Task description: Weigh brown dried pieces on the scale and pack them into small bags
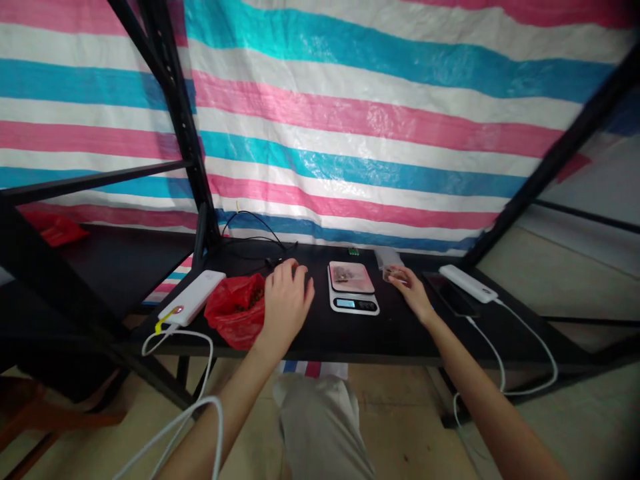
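Note:
A white kitchen scale [354, 305] with a lit display stands on the black table in front of me. On its pan lies a small clear plastic bag [344, 274] with small brownish pieces inside. My left hand [287, 297] is palm down beside a red plastic bag [233, 320], its fingers bent and the thumb apart, holding nothing that shows. Small brown bits fill the mouth of the red bag. Right of the scale, my right hand [413, 293] pinches the edge of a clear plastic packet [392, 272]; its contents are hard to make out.
Behind my right fingers lie clear plastic sleeves [387, 257]. A small green item [353, 252] sits at the back edge. White power banks [193, 298] with cables lie at both sides, and a dark phone [450, 295] on the right. Black cables [255, 239] trail at the back left.

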`<action>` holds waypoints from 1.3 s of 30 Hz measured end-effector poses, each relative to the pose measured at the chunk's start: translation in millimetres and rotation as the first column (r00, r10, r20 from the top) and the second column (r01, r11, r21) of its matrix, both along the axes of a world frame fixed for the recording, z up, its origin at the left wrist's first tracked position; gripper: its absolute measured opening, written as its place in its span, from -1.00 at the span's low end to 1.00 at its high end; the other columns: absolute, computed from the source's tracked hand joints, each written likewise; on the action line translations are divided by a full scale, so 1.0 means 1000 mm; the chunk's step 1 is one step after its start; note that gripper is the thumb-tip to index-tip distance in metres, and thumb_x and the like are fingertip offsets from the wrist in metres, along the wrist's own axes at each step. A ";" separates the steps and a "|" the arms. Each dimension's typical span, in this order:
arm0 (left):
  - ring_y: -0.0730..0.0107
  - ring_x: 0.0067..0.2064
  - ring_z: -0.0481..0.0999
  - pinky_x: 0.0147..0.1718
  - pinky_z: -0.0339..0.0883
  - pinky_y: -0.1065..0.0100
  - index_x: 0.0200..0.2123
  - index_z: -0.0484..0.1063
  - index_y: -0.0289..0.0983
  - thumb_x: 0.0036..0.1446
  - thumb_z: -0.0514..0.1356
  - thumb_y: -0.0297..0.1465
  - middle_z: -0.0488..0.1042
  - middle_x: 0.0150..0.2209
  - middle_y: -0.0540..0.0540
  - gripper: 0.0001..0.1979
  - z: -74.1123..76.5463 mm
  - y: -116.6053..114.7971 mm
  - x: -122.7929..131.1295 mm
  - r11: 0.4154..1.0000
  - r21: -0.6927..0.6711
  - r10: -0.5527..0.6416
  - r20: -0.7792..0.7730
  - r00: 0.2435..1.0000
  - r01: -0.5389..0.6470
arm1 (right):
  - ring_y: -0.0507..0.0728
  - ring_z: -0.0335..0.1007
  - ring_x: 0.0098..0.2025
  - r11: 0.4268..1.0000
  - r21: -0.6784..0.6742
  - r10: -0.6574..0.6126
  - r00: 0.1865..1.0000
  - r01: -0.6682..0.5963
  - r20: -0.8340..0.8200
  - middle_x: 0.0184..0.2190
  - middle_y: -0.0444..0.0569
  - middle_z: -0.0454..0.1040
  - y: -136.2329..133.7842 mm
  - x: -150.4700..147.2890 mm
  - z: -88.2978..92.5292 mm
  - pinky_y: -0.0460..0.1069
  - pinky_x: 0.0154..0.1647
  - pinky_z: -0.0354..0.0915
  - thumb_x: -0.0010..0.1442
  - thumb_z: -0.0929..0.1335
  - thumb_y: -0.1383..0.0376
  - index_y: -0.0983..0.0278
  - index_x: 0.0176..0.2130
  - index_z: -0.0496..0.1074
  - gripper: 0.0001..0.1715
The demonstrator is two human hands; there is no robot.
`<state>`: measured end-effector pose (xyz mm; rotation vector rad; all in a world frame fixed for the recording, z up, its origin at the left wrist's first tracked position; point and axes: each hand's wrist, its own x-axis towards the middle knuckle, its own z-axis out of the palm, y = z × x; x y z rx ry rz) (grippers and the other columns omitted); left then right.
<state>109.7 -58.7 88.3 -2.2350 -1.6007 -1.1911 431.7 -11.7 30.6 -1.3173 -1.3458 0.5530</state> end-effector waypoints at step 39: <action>0.27 -0.16 0.49 -0.06 0.27 0.20 0.20 0.05 -0.29 -0.17 0.33 -0.26 0.52 -0.18 -0.15 -0.14 -0.056 0.147 0.142 0.475 -0.142 -0.558 0.715 0.422 0.869 | 0.17 0.37 -0.11 0.982 -0.025 0.183 0.931 -0.185 0.317 -0.16 -0.07 0.47 0.031 0.023 0.032 0.12 0.01 0.20 0.03 0.37 0.18 0.16 -0.11 0.37 -0.62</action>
